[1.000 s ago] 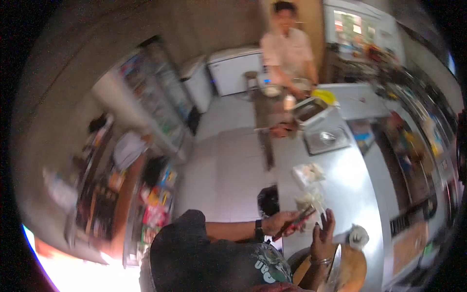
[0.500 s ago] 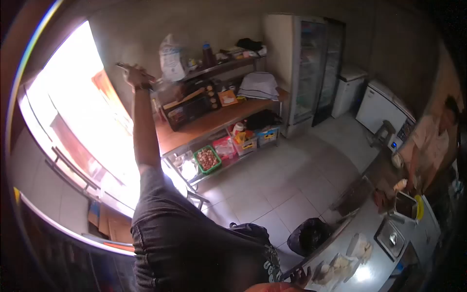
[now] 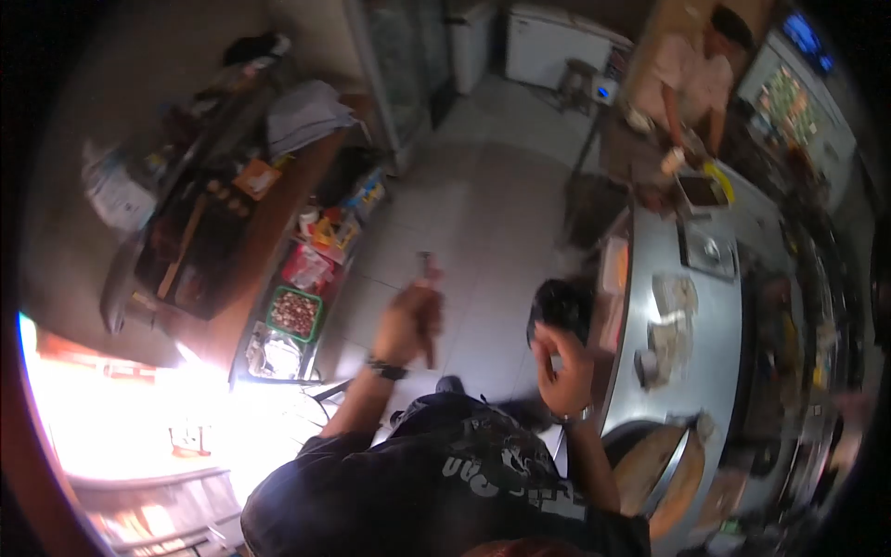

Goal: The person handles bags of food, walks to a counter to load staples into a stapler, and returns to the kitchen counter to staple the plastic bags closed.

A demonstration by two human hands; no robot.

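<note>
In front of my chest, above the floor, my left hand is closed around a thin, stick-like object. Its ends show above and below the fingers, but blur hides its kind. A dark band circles that wrist. To its right, my right hand is raised beside the counter edge, its fingers loosely curled with a gap to the thumb. Nothing shows in it. Behind this hand is a black bag on the floor. Nearby on the steel counter lie clear plastic bags with pale contents.
A co-worker stands at the counter's far end near a dark-filled container. Leftward, a wooden-topped shelf holds an oven, with a green basket below. A chest freezer is at the back.
My left hand has come down from its high, outstretched place near the shelf to in front of my body. My right hand has risen into view. The view has swung right and down.
</note>
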